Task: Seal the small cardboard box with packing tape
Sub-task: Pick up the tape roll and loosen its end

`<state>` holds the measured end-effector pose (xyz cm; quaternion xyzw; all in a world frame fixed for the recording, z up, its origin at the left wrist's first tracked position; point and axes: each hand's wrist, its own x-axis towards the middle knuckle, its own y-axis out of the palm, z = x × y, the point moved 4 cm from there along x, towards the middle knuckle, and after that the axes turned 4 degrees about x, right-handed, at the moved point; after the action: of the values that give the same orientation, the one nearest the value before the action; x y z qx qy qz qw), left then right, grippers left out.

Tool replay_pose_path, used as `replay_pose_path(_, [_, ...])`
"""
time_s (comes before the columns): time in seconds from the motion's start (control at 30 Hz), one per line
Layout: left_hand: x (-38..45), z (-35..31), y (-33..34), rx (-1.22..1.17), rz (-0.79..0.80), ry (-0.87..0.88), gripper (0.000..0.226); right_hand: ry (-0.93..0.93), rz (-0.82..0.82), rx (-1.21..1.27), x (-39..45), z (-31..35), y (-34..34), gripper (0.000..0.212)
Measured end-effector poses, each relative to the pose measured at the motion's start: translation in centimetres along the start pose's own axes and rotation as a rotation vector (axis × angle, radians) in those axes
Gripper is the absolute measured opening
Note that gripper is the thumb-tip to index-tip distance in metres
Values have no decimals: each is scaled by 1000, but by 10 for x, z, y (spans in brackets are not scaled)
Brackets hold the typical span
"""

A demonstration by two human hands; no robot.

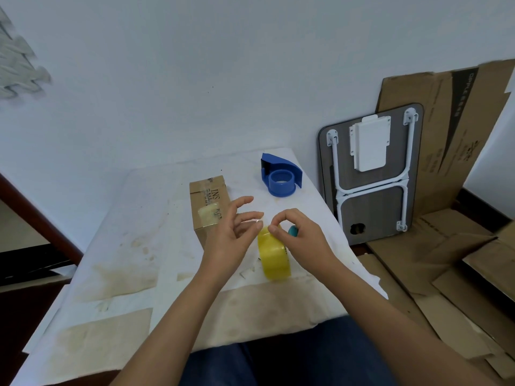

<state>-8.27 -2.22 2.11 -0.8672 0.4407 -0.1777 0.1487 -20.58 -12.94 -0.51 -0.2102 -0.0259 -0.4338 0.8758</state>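
A small brown cardboard box with printed letters and old tape patches lies on the white-covered table. A yellow roll of packing tape stands on edge just right of the box. My right hand rests on top of the roll, thumb and forefinger pinched at its upper rim. My left hand hovers between box and roll, fingers spread, fingertips touching a short clear strip of tape pulled off the roll. A teal object peeks out behind my right hand.
A blue tape dispenser without a roll sits at the table's far right. A folded lap table leans on the wall to the right, with flattened cardboard behind and beneath it. Stained paper covers the tabletop.
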Motion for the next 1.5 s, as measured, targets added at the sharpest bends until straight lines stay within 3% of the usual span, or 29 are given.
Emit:
replay_pose_path(0.13, [-5,8,5,-63,-7,-25,64,18,-6,42,-1,-2,-1,9])
replay_pose_path(0.5, [-1,14,13,-17,-126,-66,21,43,-29,70,-3,-6,-3,16])
replay_pose_path(0.67, [0,19,19,-100,-65,-43,8,53,-22,75,-3,-8,-5,6])
replay_pose_path(1.0, [2,12,20,-23,-18,-81,21,68,-40,116,-5,-14,-10,4])
replay_pose_path(1.3, [2,0,22,258,-97,137,14,39,-82,97,-11,-10,-9,17])
replay_pose_path(1.5, [-8,-2,26,446,-214,415,11,6,-106,67,-13,-9,-8,10])
